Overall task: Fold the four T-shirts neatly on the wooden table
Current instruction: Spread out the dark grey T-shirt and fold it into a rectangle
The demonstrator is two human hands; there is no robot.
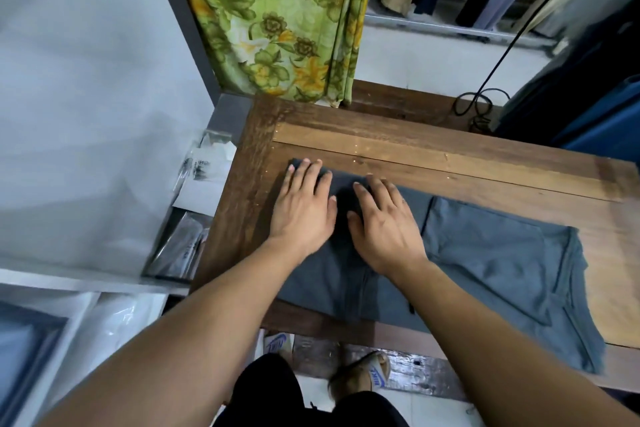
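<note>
The grey T-shirt (491, 253) lies along the near side of the worktop (415, 152), its left end seemingly doubled over; the left hand (304, 208) and right hand (384, 222) press flat there, fingers straight and spread, gripping nothing. The cloth looks light, limp and crease-prone; best pinched at a hem corner or fold edge, I judge.

The T-shirt fabric lies flat on the wooden table (450, 156), toward its front-left corner. The left portion (346, 288) (dark grey) is folded into a narrow rectangular panel. The right portion (491, 253) (lighter blue-grey) is spread flat with slight creases, and its far right corner reaches the table's near edge. Whether the portions are one garment cannot be determined.
</note>
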